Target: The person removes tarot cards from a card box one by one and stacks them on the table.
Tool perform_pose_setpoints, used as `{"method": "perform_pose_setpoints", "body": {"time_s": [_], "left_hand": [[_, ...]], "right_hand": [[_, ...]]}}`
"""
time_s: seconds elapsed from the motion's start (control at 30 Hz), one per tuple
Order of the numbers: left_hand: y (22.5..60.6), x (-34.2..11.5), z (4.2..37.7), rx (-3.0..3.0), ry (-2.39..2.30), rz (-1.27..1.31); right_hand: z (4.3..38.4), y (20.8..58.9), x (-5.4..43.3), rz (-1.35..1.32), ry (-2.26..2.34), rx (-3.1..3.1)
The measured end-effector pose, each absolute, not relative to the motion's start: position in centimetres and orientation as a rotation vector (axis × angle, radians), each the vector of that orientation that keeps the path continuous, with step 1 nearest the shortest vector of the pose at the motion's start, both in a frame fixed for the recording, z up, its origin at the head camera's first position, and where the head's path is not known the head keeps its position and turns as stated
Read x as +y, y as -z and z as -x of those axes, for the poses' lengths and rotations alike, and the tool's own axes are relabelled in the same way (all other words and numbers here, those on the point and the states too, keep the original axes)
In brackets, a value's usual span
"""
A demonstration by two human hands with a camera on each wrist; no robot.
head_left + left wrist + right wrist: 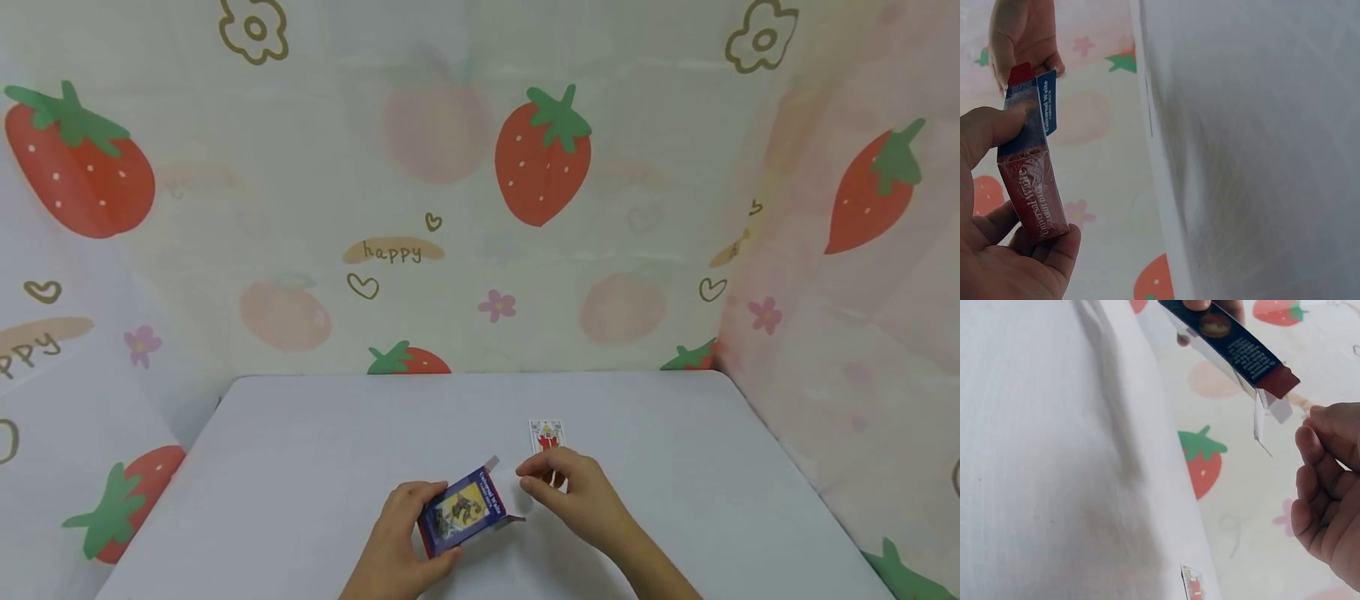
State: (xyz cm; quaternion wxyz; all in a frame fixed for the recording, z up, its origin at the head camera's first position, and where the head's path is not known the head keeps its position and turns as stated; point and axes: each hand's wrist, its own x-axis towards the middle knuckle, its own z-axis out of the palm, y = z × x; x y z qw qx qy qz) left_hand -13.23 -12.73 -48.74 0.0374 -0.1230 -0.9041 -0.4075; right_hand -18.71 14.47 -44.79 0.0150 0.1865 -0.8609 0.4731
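My left hand (401,533) grips a blue and red tarot card box (461,510), thumb on one narrow side and fingers on the other. The box tilts up to the right, with its end flaps (1279,382) folded out toward my other hand. Just right of that opened end is my right hand (581,500), fingers loosely bent and nothing seen between thumb and fingertips. A single tarot card (547,433) with a red figure lies face up on the table beyond the right hand, its lower part hidden behind the fingers.
A white-covered table (315,450) spreads under both hands. Behind it hangs a pale curtain (465,208) printed with strawberries, hearts and flowers, and similar cloth closes in the left and right sides.
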Motion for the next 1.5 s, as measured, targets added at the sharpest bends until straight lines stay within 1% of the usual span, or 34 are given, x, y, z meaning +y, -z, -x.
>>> {"method": "perform_pose_setpoints", "body": {"time_s": [0.6, 0.87, 1.5], "left_hand": [[48.8, -12.5, 13.1, -2.722, 1.243, 0.391], [48.9, -12.5, 13.0, -2.707, 1.264, 0.406], [48.8, -12.2, 12.9, -2.722, 1.249, 0.408]], "right_hand": [[18.5, 46.0, 13.7, -0.68, -1.481, -2.719], [18.6, 46.5, 13.5, -0.683, -1.52, -2.752], [18.3, 46.8, 13.0, -0.594, -1.516, -2.738]]}}
